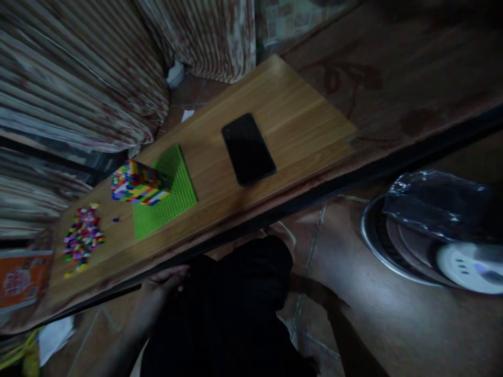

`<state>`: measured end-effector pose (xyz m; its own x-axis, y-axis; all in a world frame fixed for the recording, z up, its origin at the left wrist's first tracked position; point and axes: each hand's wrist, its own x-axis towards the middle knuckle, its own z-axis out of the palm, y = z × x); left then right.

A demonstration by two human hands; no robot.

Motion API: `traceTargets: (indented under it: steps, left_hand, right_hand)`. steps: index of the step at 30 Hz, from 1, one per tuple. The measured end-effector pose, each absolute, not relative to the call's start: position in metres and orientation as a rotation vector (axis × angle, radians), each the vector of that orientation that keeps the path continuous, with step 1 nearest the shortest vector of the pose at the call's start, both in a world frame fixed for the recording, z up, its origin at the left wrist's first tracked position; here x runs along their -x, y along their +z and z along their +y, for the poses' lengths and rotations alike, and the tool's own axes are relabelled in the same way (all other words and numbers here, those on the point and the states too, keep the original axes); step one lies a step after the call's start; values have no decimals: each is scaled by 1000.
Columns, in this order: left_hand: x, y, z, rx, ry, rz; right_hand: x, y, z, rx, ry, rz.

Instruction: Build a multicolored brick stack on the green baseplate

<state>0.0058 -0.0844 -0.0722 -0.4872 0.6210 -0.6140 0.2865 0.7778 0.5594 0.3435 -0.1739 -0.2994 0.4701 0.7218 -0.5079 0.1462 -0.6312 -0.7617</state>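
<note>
My left hand [167, 277] is by my dark trousers at the table's near edge, its fingers curled, with nothing visible in them. Low in the shadow beside my right knee is my right hand [312, 290]; its fingers are too dark to make out. A hollow-looking block of multicoloured toy bricks [139, 183] stands on a green studded baseplate [178, 196]. Left of it lies a pile of loose bricks [84, 233], with a single dark brick [116, 220] apart from the pile. Both hands are away from the bricks.
A black phone or tablet [248, 149] lies on the wooden board [302, 115]. An orange package [23, 280] is at the far left. Striped curtains [78, 68] hang behind. On the floor at right stand a round metal-rimmed object [377, 246] and clear plastic wrapping [436, 204].
</note>
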Motion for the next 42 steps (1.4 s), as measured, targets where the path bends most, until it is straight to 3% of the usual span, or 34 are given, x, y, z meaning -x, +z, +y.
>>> traceTargets:
  steps: [5, 12, 16, 23, 33, 39, 42]
  left_hand:
    - [-12, -78, -90, -817, 560, 1973]
    - [-18, -78, -108, -898, 731, 1718]
    - [-9, -62, -106, -908, 910, 1626]
    - [24, -26, -72, -1049, 1228, 1555]
    - [46, -33, -14, -1387, 1374, 1576]
    - [59, -32, 8, -1498, 1403, 1700]
    - [61, -33, 18, -1497, 1420, 1711]
  right_hand:
    - [-343, -278, -135, 1779, 1349, -585]
    - [-293, -117, -62, 1319, 1460, -772]
    - [-231, -68, -37, 1117, 1486, -887]
    - [-168, -55, -9, 986, 1393, -993]
    - [-127, -44, 34, 1114, 1077, -1302]
    - [-108, -43, 63, 1030, 630, -1587]
    - [-98, -49, 78, 984, 565, -1595]
